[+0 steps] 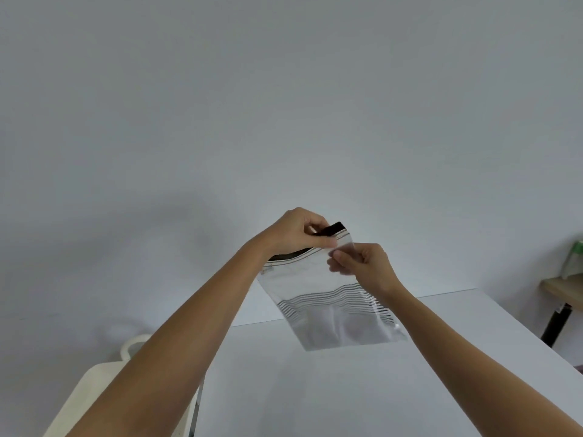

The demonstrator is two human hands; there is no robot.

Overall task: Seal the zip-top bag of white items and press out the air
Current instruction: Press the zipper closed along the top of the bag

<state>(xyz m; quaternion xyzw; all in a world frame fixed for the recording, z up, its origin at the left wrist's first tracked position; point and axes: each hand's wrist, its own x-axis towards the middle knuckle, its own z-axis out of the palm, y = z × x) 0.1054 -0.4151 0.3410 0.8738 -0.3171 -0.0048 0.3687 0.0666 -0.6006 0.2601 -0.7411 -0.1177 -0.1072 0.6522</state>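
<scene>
A clear zip-top bag [318,285] with thin dark stripes across its middle hangs in the air above the white table [347,389]. White items [340,329] fill its lower part. My left hand [296,231] pinches the top edge at the dark zip strip. My right hand [362,263] pinches the bag's upper right corner just below. The mouth of the bag gapes slightly near my left wrist.
A cream-coloured chair [126,373] stands at the table's left side. At the far right a wooden shelf [564,288] on a black leg holds a greenish object [572,260]. A plain grey wall fills the background.
</scene>
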